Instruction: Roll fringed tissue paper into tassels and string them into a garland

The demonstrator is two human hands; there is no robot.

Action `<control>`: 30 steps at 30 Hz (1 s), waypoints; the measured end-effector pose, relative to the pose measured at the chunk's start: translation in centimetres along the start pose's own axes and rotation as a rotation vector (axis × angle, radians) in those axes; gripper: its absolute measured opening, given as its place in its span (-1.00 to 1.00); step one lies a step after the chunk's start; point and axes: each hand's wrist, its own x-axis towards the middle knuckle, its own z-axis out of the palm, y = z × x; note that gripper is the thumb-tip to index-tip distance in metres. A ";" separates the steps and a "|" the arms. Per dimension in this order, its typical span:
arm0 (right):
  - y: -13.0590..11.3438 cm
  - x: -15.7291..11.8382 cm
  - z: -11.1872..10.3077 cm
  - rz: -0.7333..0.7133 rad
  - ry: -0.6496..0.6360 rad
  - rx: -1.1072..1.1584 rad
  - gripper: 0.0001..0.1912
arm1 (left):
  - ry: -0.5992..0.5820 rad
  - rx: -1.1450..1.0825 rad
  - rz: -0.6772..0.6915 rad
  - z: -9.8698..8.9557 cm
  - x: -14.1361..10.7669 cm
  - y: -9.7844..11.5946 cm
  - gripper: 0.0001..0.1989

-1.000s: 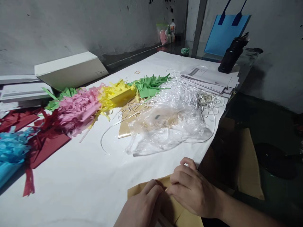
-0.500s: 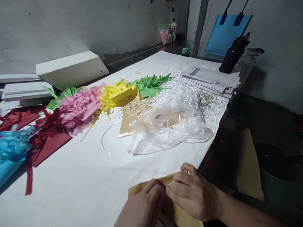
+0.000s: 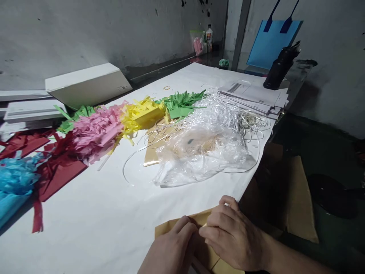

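Brown kraft paper (image 3: 164, 227) lies at the table's near edge under both hands, with a crease showing at its lower right. Whether it is a bag or a folded sheet I cannot tell. My left hand (image 3: 172, 245) is closed on the paper, its fingers bent and their tips hidden. Beside it, my right hand (image 3: 232, 236) is closed too, thumb and fingers pinched together at the paper's middle, close to the left fingertips. Between the hands the paper dips into shadow.
Crumpled clear plastic (image 3: 199, 160) and a heap of white string (image 3: 219, 110) lie ahead. Fringed paper in yellow (image 3: 145, 114), pink (image 3: 97, 131), red (image 3: 61, 175) and blue (image 3: 15, 179) runs along the left. Stacked papers (image 3: 251, 95) and a black bottle (image 3: 278, 70) stand far right.
My right hand's fingers have shifted slightly and its wrist has turned a little; more of the paper's crease shows below it. The left hand stays almost in place.
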 end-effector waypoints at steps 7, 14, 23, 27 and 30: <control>0.1 -0.1 0.5 -0.033 -0.030 -0.073 -0.65 | 0.003 0.010 0.005 0.3 0.0 -0.3 -0.72; 0.1 -0.6 0.4 -0.112 -0.001 -0.022 -0.61 | -0.018 0.009 0.007 0.2 0.2 -0.3 -0.70; -1.1 -0.2 -1.6 0.112 0.242 0.288 -0.78 | 0.073 -0.014 -0.078 -1.5 -0.6 -0.3 -0.72; -0.9 -0.1 -2.1 0.365 0.265 0.566 -0.89 | 0.356 0.113 -0.191 -3.8 -0.1 -2.6 -0.70; -0.7 0.0 -2.0 0.506 0.283 0.677 -0.96 | 0.584 0.138 -0.218 -6.1 -0.4 -3.6 -0.54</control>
